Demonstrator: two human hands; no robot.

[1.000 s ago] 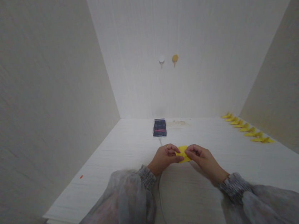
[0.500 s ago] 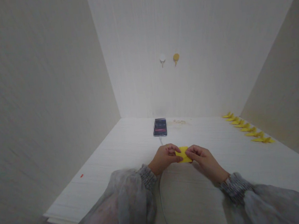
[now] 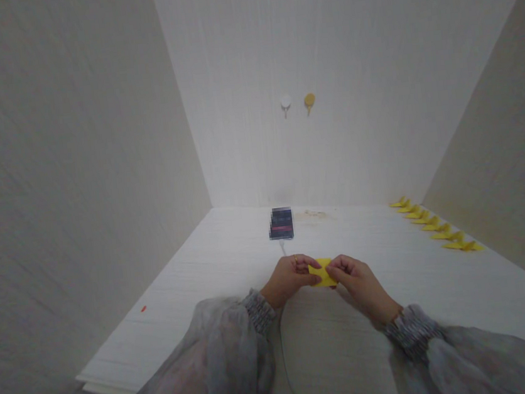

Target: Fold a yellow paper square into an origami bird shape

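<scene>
A small yellow piece of paper [image 3: 323, 272] is held between both hands just above the white table [image 3: 215, 278]. My left hand [image 3: 289, 278] pinches its left edge with thumb and fingers closed; a ring shows on one finger. My right hand [image 3: 353, 280] pinches the right edge, fingers curled. Both wrists come out of grey gauzy sleeves.
A dark phone [image 3: 281, 223] lies beyond the hands, with a white cable [image 3: 283, 346] running toward me. A row of several folded yellow paper pieces [image 3: 436, 224] lines the right side near the wall. Two round hooks [image 3: 297, 102] are on the back wall. A tiny red speck [image 3: 143, 309] lies left.
The hands stay in place on the yellow paper; the fingers shift only slightly along its edges.
</scene>
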